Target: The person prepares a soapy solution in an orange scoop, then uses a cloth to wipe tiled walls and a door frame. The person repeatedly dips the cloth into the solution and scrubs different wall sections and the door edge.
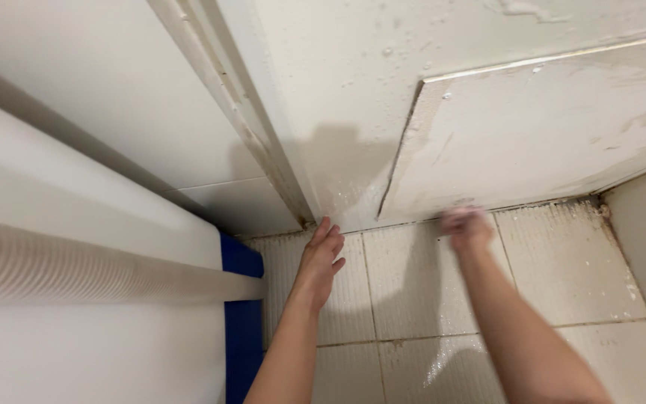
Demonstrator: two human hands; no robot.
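Down at the far edge of the ribbed, off-white floor tiles (540, 262), a white door (428, 97) stands, its paint blistered and stained around a raised panel (547, 135). On the left runs a smooth white appliance (76, 247) with a grooved band and blue corner trim (242, 299). Left hand (321, 256) lies flat, fingers spread, by the door frame's foot (293, 202). Right hand (466, 227) is blurred at the door's bottom edge; whether it grips anything I cannot tell.

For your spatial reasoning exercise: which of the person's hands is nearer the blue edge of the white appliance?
Left. The left hand lies just right of the blue edge; the blurred right hand is farther right, by the door panel.
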